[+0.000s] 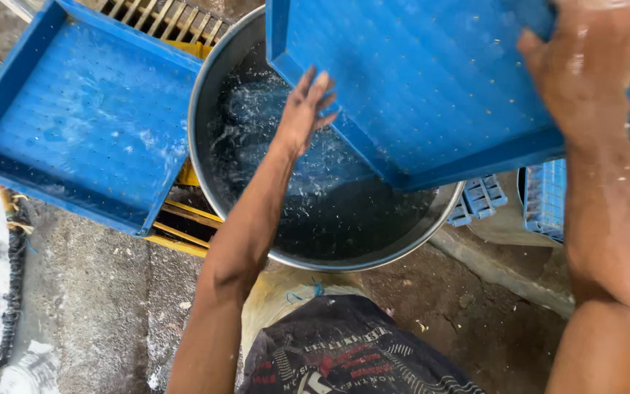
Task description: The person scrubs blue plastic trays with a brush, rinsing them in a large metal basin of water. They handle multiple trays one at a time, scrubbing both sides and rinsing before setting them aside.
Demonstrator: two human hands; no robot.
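Here, over a big round metal tub (205,95) full of dark water, a person is handling a blue perforated tray (417,87). The tray is tilted, its low corner dipping into the tub near the middle, its high end rising to the far right. The right hand (588,62) is clamped on the tray's upper right edge, fingers curled over the rim and wet. The left hand (306,109) is open, fingers spread, palm pressed flat toward the tray's lower left edge just above the water. Small pale flecks and splashes show on the water's surface (271,117) around that hand.

To the left of the tub lies a second blue tray (82,117), the same kind, dotted with small holes and wet, with a raised rim all round. It rests slantwise on a yellow slatted frame (180,226), whose bars show beneath its near right corner and again at its far edge. Its right corner comes just beside the tub's rim.

To the right of the tub, low down, sit pale blue slotted crates (545,197), partly hidden behind the right forearm. The floor (96,292) is rough, wet concrete, with a dark rope (12,292) running along the near left. At the near edge, below the tub, the person's dark printed garment (344,350) shows.
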